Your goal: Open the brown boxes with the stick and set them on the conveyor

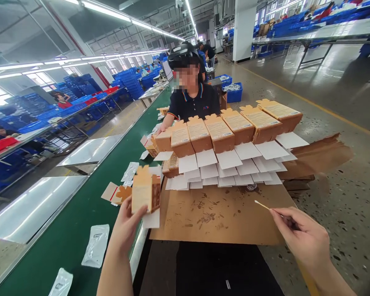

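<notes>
My left hand [131,222] grips a small tan carton [142,195] above the edge of the green conveyor belt [77,205]. The carton has a scalloped flap at its top and a white flap hanging at its bottom. Between the thumb and fingers of my right hand [305,234] is a cotton swab [262,204], its white tip pointing left over the cardboard sheet [222,222]. A small clear dish [252,187] sits on the sheet near the stacked cartons [220,133], whose white flaps stick out towards me.
White pouches [95,246] lie along the belt. An open carton with a red strip [114,192] rests there just beyond my left hand. Across the stack is a co-worker [195,98] in a dark shirt, one hand near the cartons. Brown cardboard [320,158] extends at the right.
</notes>
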`<state>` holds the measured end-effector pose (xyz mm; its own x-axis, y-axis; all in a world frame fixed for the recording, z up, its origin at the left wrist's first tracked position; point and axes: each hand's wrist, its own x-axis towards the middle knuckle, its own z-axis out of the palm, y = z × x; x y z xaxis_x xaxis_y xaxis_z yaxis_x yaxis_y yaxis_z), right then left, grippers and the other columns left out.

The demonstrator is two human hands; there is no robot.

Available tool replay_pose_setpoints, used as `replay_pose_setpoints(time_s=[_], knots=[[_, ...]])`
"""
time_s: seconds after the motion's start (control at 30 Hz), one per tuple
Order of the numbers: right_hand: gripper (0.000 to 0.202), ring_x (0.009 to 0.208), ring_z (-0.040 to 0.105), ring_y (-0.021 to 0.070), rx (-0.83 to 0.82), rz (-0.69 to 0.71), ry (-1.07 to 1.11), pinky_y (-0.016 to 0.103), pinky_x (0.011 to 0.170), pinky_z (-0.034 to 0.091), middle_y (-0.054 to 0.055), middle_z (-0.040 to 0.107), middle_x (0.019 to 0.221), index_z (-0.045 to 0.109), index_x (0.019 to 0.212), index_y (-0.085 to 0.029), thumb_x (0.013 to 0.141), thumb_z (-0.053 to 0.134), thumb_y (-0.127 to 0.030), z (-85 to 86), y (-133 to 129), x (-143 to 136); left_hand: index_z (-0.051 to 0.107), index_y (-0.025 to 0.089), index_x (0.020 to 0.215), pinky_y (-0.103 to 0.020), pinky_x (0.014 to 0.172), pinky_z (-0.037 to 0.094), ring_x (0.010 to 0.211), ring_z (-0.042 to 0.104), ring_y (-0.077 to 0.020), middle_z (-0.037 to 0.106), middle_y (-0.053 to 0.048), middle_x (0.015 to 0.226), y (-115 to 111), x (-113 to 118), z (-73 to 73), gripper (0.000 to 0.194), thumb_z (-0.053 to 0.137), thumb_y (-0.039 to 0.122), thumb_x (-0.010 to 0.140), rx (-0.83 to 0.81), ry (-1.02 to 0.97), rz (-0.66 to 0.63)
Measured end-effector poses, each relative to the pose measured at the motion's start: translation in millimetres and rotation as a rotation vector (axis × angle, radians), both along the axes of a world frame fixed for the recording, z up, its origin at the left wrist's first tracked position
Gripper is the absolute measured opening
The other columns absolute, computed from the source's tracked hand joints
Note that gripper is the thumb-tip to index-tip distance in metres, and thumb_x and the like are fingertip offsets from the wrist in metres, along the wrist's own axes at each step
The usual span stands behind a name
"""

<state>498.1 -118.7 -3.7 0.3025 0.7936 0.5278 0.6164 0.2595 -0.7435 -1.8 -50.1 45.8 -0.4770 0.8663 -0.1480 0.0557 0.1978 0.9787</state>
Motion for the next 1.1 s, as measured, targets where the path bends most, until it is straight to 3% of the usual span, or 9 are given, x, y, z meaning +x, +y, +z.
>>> replay_pose_setpoints(time_s=[0.1, 0.2, 0.33, 0.47, 0.67, 0.77, 0.87, 1.0, 1.1], knots=[[0.033, 0.059, 0.064, 0.0213, -0.051, -0.054, -0.142, 0.036, 0.062, 0.056, 0.004, 0.070, 0.067, 0.084, 0.084, -0.028, 0.112, 0.073, -0.042, -3.3, 21, 18, 0.089, 0.032, 0.134, -0.064, 0.120, 0.072, 0.147, 0.081, -0.0528, 0.093, -0.014, 0.139, -68, -1, -44.7, 0.095, 0.119, 0.060, 0.048, -0.053, -0.235, 0.056], [0.031, 0.069, 0.069, 0.0222, -0.186, -0.021, -0.297, 0.034, 0.071, 0.058, 0.005, 0.071, 0.072, 0.080, 0.084, -0.026, 0.112, 0.067, -0.033, -6.1, 48, 26, 0.091, 0.040, 0.140, -0.071, 0.132, 0.065, 0.155, 0.076, -0.0557, 0.094, -0.011, 0.136, -97, 15, -76.0, 0.096, 0.117, 0.064, 0.051, -0.089, -0.334, 0.118], [0.024, 0.081, 0.079, 0.0267, -0.404, 0.059, -0.462, 0.034, 0.075, 0.059, 0.011, 0.083, 0.092, 0.078, 0.088, -0.024, 0.108, 0.067, -0.016, -6.5, 81, 18, 0.085, 0.038, 0.155, -0.070, 0.144, 0.052, 0.159, 0.075, -0.0508, 0.092, -0.011, 0.145, -83, 49, -83.5, 0.109, 0.121, 0.058, 0.054, 0.014, -0.298, 0.068], [0.030, 0.074, 0.074, 0.0250, -0.469, 0.112, -0.499, 0.035, 0.067, 0.052, 0.011, 0.080, 0.088, 0.073, 0.080, -0.024, 0.106, 0.065, -0.013, -5.2, 103, 14, 0.089, 0.022, 0.142, -0.067, 0.142, 0.054, 0.154, 0.079, -0.0495, 0.091, -0.017, 0.144, -53, 76, -79.9, 0.098, 0.123, 0.056, 0.057, 0.005, -0.248, -0.016], [0.037, 0.071, 0.072, 0.0237, -0.319, 0.092, -0.419, 0.035, 0.065, 0.057, 0.007, 0.073, 0.078, 0.079, 0.087, -0.024, 0.117, 0.060, -0.033, -14.1, 69, 23, 0.091, 0.017, 0.127, -0.064, 0.125, 0.069, 0.129, 0.090, -0.0465, 0.093, -0.021, 0.135, -43, 100, -89.8, 0.083, 0.119, 0.062, 0.063, 0.048, -0.163, -0.019], [0.037, 0.061, 0.068, 0.0200, -0.120, 0.194, -0.196, 0.033, 0.056, 0.058, 0.004, 0.075, 0.075, 0.086, 0.098, -0.024, 0.121, 0.063, -0.041, -31.3, 28, -15, 0.090, 0.016, 0.126, -0.060, 0.120, 0.071, 0.127, 0.091, -0.0450, 0.093, -0.022, 0.133, -42, 103, -99.2, 0.082, 0.119, 0.062, 0.064, 0.058, -0.129, -0.015], [0.030, 0.060, 0.067, 0.0164, -0.105, 0.415, -0.118, 0.028, 0.056, 0.055, 0.001, 0.076, 0.076, 0.086, 0.100, -0.025, 0.121, 0.065, -0.027, -51.5, 2, -86, 0.089, 0.015, 0.127, -0.058, 0.117, 0.072, 0.127, 0.091, -0.0452, 0.093, -0.023, 0.131, -39, 101, -108.3, 0.085, 0.118, 0.062, 0.063, 0.055, -0.078, -0.041], [0.032, 0.065, 0.063, 0.0142, -0.103, 0.541, -0.196, 0.026, 0.065, 0.051, -0.003, 0.069, 0.078, 0.072, 0.088, -0.026, 0.116, 0.066, -0.012, -70.0, 4, -168, 0.088, 0.017, 0.120, -0.059, 0.112, 0.074, 0.121, 0.092, -0.0454, 0.094, -0.021, 0.121, -33, 97, -106.1, 0.082, 0.118, 0.063, 0.060, 0.031, -0.006, -0.087], [0.035, 0.066, 0.063, 0.0151, -0.108, 0.557, -0.244, 0.027, 0.066, 0.049, -0.003, 0.067, 0.079, 0.066, 0.084, -0.027, 0.114, 0.066, -0.010, -75.9, 16, -187, 0.089, 0.017, 0.116, -0.059, 0.113, 0.074, 0.120, 0.092, -0.0448, 0.095, -0.020, 0.119, -32, 96, -93.7, 0.074, 0.117, 0.060, 0.062, 0.004, 0.006, -0.159]])
